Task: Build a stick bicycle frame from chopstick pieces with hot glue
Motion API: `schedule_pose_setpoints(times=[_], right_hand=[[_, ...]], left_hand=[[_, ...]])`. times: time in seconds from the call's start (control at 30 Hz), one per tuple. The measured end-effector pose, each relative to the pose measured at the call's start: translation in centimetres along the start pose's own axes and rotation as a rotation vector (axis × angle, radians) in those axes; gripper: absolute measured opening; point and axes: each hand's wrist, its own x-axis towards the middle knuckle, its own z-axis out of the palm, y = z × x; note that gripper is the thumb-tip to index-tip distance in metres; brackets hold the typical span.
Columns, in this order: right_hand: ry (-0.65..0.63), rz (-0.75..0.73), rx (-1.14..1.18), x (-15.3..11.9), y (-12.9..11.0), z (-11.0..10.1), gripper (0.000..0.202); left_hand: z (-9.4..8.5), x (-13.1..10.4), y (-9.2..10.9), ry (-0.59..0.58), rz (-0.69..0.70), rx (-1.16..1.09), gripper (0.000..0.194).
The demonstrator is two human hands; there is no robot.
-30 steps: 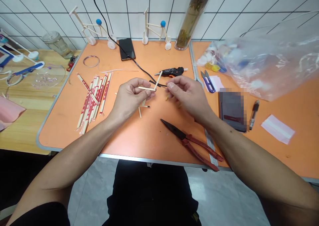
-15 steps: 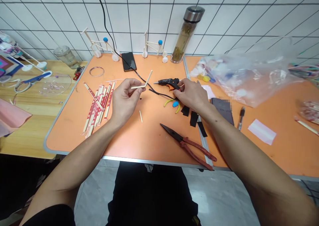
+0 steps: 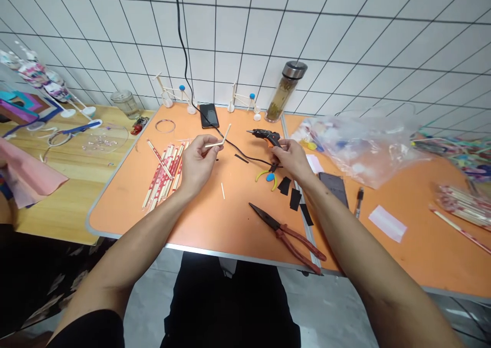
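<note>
My left hand (image 3: 200,161) is closed in a pinch on two short wooden sticks (image 3: 226,135) joined at an angle like an open V. Opposite it, my right hand (image 3: 291,159) wraps the handle of a black hot glue gun (image 3: 264,133), whose nozzle points left toward the sticks without touching them. Its black cord (image 3: 245,156) runs across the orange table (image 3: 215,225). Below my right hand lie a small yellow-and-blue piece (image 3: 270,177) and black strips (image 3: 295,199). A loose short stick (image 3: 223,190) lies between my forearms, near long-nose pliers (image 3: 282,228) with red handles.
Wrapped chopsticks (image 3: 164,174) lie left of my left hand. At the back stand two small stick-built bicycle models (image 3: 241,102), a phone (image 3: 209,116) and a glass bottle (image 3: 282,97). A plastic bag (image 3: 360,143), dark flat device (image 3: 333,188) and pen (image 3: 359,202) are at right.
The view has tilted, so the table sits lower in the picture. My right hand has a fuller grip on the glue gun, which appears slightly raised. My left hand still holds the joined sticks.
</note>
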Motion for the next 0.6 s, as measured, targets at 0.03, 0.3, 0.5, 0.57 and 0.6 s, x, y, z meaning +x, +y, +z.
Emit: schedule_pose_setpoints(times=[0.03, 0.3, 0.5, 0.57, 0.6], right_hand=[[-0.046, 0.008, 0.117, -0.1, -0.1, 0.0, 0.035], [-0.206, 0.103, 0.572, -1.8, -2.2, -0.4, 0.048], [-0.135, 0.095, 0.727, -2.8, -2.8, -0.2, 0.044], [-0.122, 0.052, 0.669, -3.4, -2.8, -0.1, 0.045], [-0.106, 0.008, 0.642, -3.7, -2.8, 0.0, 0.046]], left_hand=[[-0.1, 0.1, 0.0, 0.005, 0.003, -0.008, 0.014], [-0.3, 0.2, 0.3, 0.043, -0.012, -0.016, 0.018], [-0.4, 0.3, 0.0, 0.053, -0.003, -0.022, 0.015], [-0.4, 0.3, 0.0, 0.057, -0.015, -0.008, 0.015], [-0.4, 0.3, 0.1, 0.06, -0.021, -0.001, 0.014]])
